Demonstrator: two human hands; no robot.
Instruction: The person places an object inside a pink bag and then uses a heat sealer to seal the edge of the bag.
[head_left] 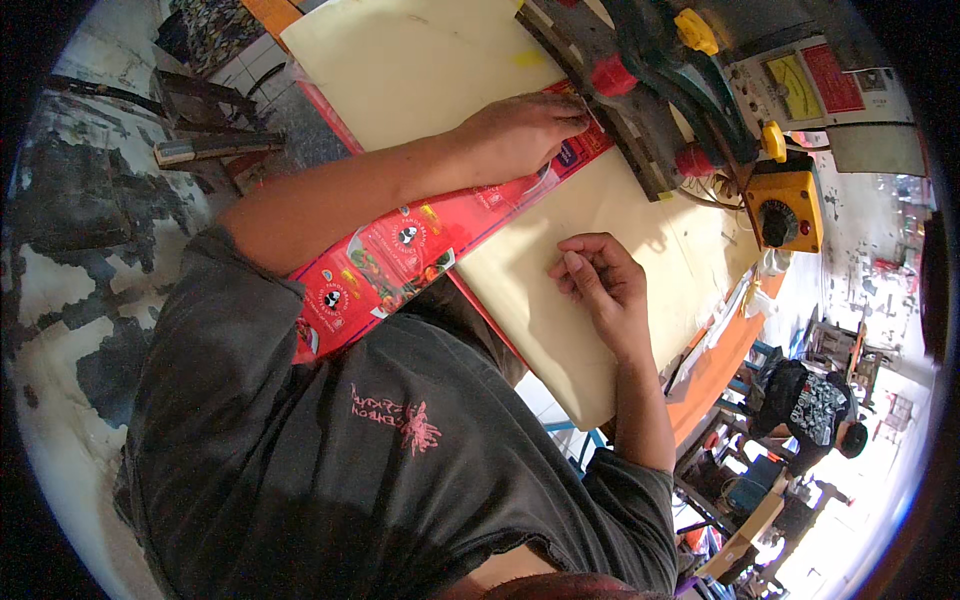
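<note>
Red printed plastic strip (420,240) laid across the pale desk (420,60), far end tucked under the sealing machine's dark bar (600,110). Left hand (525,130) flat on that end, fingers pressed together against the bar. Right hand (600,275) on bare desk just beside the strip, fingers loosely curled, pinching nothing. Beyond the bar, a yellow dial box (785,210).

L hand (525,130) flat, arm outstretched; R hand (600,275) fingers loosely curled, palm down.
</note>
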